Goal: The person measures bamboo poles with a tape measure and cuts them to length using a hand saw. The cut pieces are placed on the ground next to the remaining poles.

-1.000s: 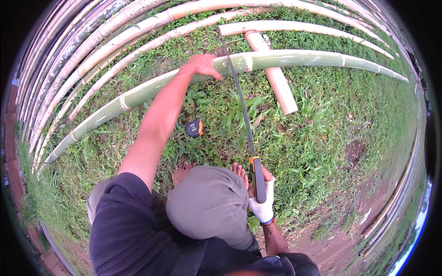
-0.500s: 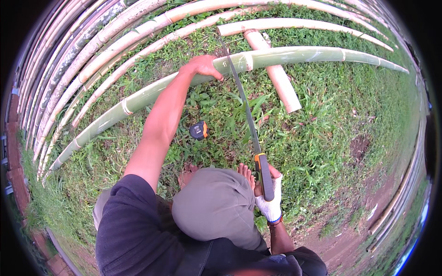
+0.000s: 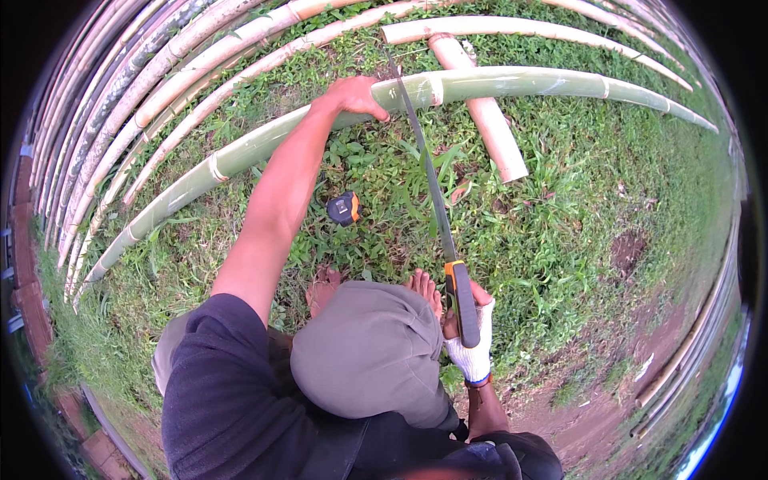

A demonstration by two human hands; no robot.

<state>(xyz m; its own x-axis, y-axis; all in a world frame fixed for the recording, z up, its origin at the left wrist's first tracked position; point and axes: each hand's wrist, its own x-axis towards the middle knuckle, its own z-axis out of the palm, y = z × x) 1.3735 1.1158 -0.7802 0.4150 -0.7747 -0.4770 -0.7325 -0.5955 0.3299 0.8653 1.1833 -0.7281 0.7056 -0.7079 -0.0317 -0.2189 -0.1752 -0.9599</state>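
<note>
A long green bamboo pole point(image 3: 512, 82) lies crosswise in front of me. My left hand point(image 3: 352, 98) is bare and clasps it from above, the thumb on the near side and the other fingers partly hidden behind. Just right of that hand, the long blade of a handsaw point(image 3: 433, 180) crosses the pole, its tip reaching past the far side. My right hand point(image 3: 474, 350), in a white knit glove, is closed around the saw's black and orange handle point(image 3: 464, 308), close to my right foot point(image 3: 424, 290). Any cut in the pole is too small to make out.
A short pale bamboo piece point(image 3: 504, 152) runs under the green pole, right of the blade. A black and orange tape measure point(image 3: 344, 208) lies in the grass near my feet. Several cut poles point(image 3: 184, 96) line the far left; more poles point(image 3: 692, 352) lie far right.
The whole view has shifted, so the ground and pole sit higher in it. Against the pole, the saw and my right hand have come slightly back toward me. My left hand keeps its place.
</note>
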